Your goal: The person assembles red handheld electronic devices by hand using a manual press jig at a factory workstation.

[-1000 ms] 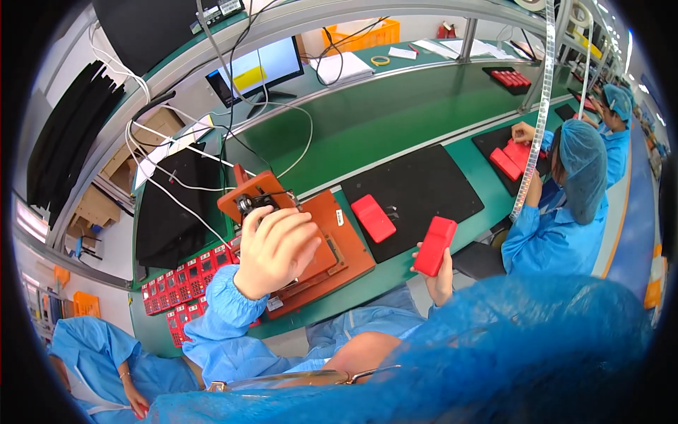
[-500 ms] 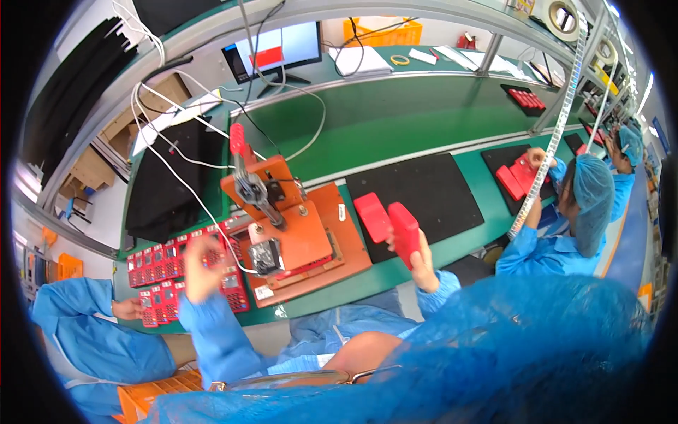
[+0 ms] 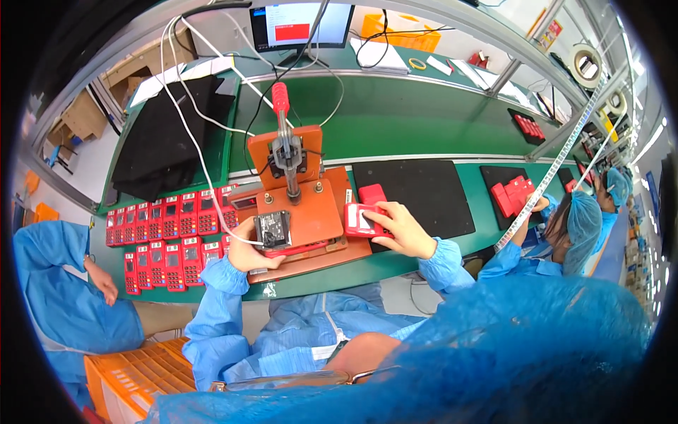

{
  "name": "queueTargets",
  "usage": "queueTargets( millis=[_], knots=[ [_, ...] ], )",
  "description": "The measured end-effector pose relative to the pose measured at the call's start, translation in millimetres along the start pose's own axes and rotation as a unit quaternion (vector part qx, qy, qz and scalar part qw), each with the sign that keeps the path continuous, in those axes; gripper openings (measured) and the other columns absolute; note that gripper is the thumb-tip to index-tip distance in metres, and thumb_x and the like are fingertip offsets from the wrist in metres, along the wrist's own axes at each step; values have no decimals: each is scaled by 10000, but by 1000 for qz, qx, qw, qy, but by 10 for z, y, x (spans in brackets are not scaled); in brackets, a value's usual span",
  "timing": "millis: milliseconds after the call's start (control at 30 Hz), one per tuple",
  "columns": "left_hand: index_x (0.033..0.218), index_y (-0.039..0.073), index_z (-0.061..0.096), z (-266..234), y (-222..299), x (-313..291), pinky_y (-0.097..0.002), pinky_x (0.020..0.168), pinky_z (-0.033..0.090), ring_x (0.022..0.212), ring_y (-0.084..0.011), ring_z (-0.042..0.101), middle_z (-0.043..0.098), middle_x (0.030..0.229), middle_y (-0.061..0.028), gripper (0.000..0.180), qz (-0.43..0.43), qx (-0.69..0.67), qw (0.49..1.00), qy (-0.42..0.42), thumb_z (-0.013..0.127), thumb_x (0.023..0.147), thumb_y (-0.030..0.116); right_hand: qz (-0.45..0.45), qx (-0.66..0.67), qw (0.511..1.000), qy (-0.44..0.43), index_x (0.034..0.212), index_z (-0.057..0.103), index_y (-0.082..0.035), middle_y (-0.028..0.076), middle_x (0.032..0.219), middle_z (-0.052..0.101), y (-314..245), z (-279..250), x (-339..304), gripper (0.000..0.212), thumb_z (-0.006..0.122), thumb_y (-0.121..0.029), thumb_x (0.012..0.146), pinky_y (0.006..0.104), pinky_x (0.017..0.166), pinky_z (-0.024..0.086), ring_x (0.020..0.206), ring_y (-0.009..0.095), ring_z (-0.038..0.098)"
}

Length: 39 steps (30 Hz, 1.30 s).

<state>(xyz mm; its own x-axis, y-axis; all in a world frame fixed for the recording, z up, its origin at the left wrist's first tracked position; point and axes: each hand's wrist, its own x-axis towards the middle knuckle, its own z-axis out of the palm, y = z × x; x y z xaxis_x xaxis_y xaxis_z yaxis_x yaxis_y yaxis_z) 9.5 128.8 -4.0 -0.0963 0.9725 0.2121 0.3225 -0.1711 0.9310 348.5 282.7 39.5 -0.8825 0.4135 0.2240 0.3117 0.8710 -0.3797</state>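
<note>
An orange toggle-clamp fixture [image 3: 311, 212] with a red-topped lever [image 3: 281, 99] stands upright in front of me. A small black circuit board [image 3: 273, 230] with a white cable lies on its plate, and a red part shows beneath. My left hand [image 3: 247, 251] curves round the fixture's left end, thumb along the front; its fingertips are partly hidden. Right of the plate, my right hand [image 3: 406, 230] grips a red handheld terminal [image 3: 352, 228] with a whitish panel on its upper face. Another red terminal [image 3: 371, 192] lies just behind it, on the edge of a black mat [image 3: 431, 187].
Rows of red keypad terminals [image 3: 169, 219] fill the bench to the left, beside a person's hand [image 3: 104, 283]. A monitor [image 3: 300, 28] and loose cables stand behind. An orange crate [image 3: 141, 374] is low at left. Another worker [image 3: 565, 240] sits at the right.
My left hand has come down to the fixture's left end. My right hand has brought the red terminal leftward and down beside the plate, its panelled face now up. The view has shifted.
</note>
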Motion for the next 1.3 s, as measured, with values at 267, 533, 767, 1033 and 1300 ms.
queueTargets(
  millis=[267,533,767,1033,1300],
  knots=[
    [1196,-1,427,-9,-97,-998,-387,1003,391,1108,-232,500,515,1109,-117,716,58,-542,763,348,651,700,465,-155,-10,988,24,1181,542,-63,186,1248,472,-376,521,725,433,604,-312,833,452,955,356,1152,363,435],
    [1128,14,415,-31,81,-1583,-292,729,395,766,-144,422,425,857,-52,516,86,-623,688,362,532,818,410,-125,21,992,-9,1240,500,-76,177,1270,472,-622,785,829,459,588,-290,843,486,1004,317,1200,366,416],
    [1139,11,401,-48,39,-1392,-290,731,381,764,-153,405,413,860,-59,480,40,-647,690,322,517,836,364,-107,-28,992,-58,1197,526,-47,193,1310,406,-479,376,627,445,603,-288,832,498,1023,278,1224,375,367],
    [1171,37,374,-53,390,-981,-277,717,355,753,-124,414,407,850,-25,575,50,-571,795,196,588,760,377,-68,184,973,118,1365,341,-40,153,1253,507,-472,-936,1407,461,468,-98,925,355,980,390,1168,245,495],
    [1026,73,396,93,705,-807,-284,699,369,727,-124,439,424,816,-13,588,48,-518,843,137,713,628,368,-343,177,864,323,1159,504,-21,77,894,556,-1188,-645,1854,301,493,-6,859,340,811,430,824,221,545]
  ],
)
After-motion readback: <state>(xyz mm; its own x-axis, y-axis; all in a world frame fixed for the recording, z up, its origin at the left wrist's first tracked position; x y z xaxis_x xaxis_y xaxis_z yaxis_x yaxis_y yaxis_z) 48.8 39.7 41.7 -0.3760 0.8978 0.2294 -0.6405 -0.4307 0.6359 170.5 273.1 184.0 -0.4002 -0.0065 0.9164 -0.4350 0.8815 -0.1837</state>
